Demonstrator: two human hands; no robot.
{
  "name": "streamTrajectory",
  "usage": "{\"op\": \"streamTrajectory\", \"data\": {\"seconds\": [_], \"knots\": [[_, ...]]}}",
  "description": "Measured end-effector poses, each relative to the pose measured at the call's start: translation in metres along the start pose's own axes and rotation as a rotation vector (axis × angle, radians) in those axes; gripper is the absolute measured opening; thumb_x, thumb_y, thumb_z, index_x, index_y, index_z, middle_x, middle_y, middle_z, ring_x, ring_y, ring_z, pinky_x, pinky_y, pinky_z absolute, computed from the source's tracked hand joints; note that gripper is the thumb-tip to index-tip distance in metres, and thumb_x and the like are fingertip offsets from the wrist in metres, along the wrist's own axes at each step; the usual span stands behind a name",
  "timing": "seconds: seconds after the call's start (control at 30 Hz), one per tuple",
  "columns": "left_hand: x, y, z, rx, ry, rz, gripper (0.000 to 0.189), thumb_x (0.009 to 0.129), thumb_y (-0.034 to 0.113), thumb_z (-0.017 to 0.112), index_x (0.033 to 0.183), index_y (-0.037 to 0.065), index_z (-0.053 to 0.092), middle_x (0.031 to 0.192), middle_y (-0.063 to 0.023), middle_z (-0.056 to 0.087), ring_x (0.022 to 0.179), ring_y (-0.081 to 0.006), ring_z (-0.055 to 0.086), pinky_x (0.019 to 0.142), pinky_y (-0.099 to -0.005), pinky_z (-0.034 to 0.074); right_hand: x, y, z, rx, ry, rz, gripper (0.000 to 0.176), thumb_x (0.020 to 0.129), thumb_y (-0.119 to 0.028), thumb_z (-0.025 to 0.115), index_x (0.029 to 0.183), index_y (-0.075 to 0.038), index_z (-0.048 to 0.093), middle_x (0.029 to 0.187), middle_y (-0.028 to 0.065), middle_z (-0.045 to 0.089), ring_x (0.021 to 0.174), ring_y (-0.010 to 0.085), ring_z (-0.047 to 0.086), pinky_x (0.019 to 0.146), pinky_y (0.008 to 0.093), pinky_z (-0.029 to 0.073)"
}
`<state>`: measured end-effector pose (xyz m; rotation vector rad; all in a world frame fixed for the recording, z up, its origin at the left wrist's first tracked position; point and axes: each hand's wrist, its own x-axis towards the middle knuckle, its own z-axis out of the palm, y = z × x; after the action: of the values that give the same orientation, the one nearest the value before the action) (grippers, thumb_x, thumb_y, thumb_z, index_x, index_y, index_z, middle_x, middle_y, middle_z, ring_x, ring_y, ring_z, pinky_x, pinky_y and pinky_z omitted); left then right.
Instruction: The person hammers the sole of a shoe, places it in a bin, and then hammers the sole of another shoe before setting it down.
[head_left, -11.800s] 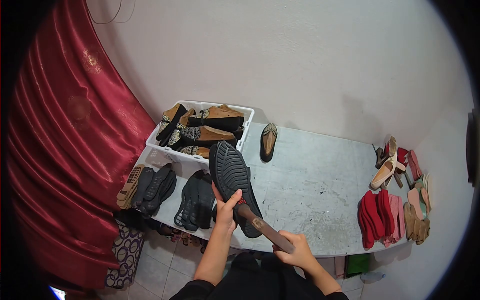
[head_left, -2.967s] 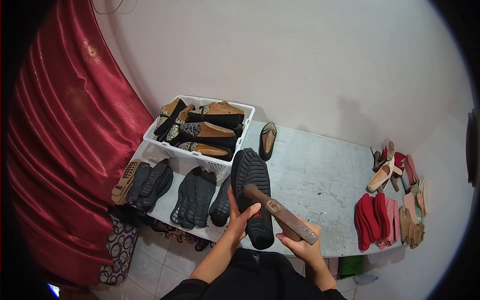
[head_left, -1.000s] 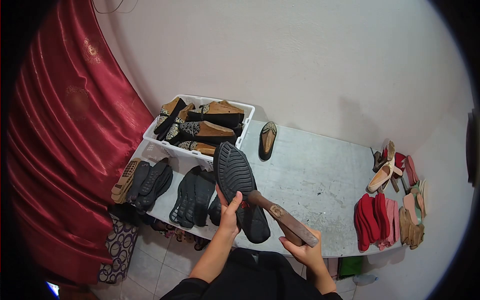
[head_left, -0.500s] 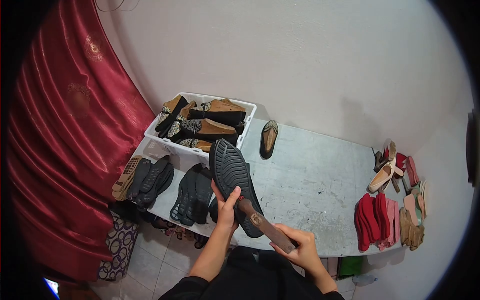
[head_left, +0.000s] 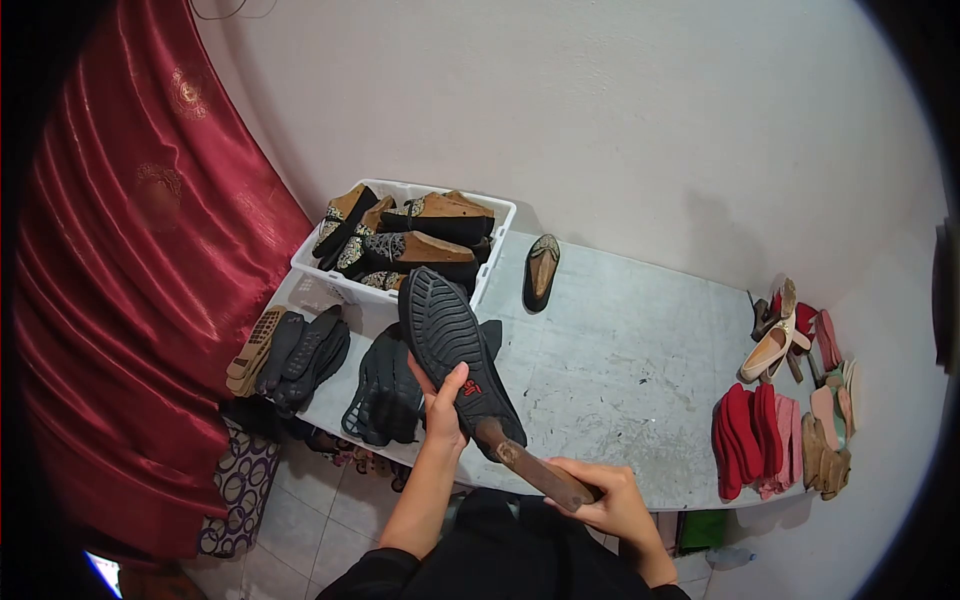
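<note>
Left hand: grip closed on black outsole, thumb laid over the tread near the heel end. Outsole held above the near left part of the counter, tread face up, tilted, toe pointing away toward the white basket. Red lettering visible near the heel.

Right hand: grip wrapped round the near end of the brown hand tool, low by the counter's front edge. Far end of the tool touching the outsole's heel.

Surroundings:
- Basket at far left corner, filled with shoe uppers on tan lasts.
- Single flat shoe on the counter just right of the basket.
- Two piles of black soles at the left end; the nearer pile partly hidden behind the held outsole.
- Tan sole at the outer left edge.
- Red insoles, pink insoles and a cream shoe at the right end, well apart from both hands.
- Red curtain along the left.
</note>
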<state>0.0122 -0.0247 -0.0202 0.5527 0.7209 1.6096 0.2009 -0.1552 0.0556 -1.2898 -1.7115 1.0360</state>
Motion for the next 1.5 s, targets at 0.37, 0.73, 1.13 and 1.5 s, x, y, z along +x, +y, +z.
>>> {"op": "streamTrajectory", "data": {"seconds": [0.37,0.73,1.13,1.5], "knots": [[0.008,-0.004,-0.021,-0.230,0.003,-0.192,0.061,0.080,0.013,0.058,0.131,0.020,0.025,0.112,-0.0116,0.048,0.093,-0.0237,0.056,0.073,-0.0361,0.052,-0.011,0.005,-0.007,0.010,-0.004,-0.002,0.043,0.066,-0.010,0.071,0.108,-0.011,0.063,0.088,0.0116,0.066,0.075,0.0210,0.066,0.066,0.0260,0.050],[0.009,0.002,-0.007,-0.173,0.011,-0.108,0.059,0.080,0.013,0.056,0.130,0.019,0.026,0.107,-0.0114,0.050,0.089,-0.0239,0.057,0.071,-0.0367,0.053,-0.018,0.001,-0.013,-0.100,0.039,0.012,0.048,0.063,-0.010,0.073,0.109,-0.016,0.063,0.082,0.0106,0.066,0.070,0.0206,0.065,0.061,0.0268,0.049],[-0.010,-0.003,0.003,-0.146,-0.012,-0.119,0.067,0.081,0.009,0.057,0.135,0.021,0.019,0.118,-0.0107,0.044,0.101,-0.0229,0.051,0.082,-0.0361,0.048,-0.003,-0.003,-0.008,-0.043,0.107,-0.048,0.044,0.064,-0.007,0.071,0.107,-0.009,0.063,0.084,0.0115,0.066,0.073,0.0213,0.065,0.064,0.0264,0.050],[-0.031,-0.009,0.023,-0.073,-0.037,-0.206,0.079,0.081,0.008,0.058,0.139,0.022,0.008,0.124,-0.0127,0.038,0.108,-0.0237,0.047,0.085,-0.0373,0.046,0.008,-0.012,-0.007,-0.068,0.281,-0.066,0.039,0.061,-0.002,0.073,0.099,0.002,0.063,0.081,0.0124,0.066,0.072,0.0127,0.064,0.065,0.0229,0.048]]}}
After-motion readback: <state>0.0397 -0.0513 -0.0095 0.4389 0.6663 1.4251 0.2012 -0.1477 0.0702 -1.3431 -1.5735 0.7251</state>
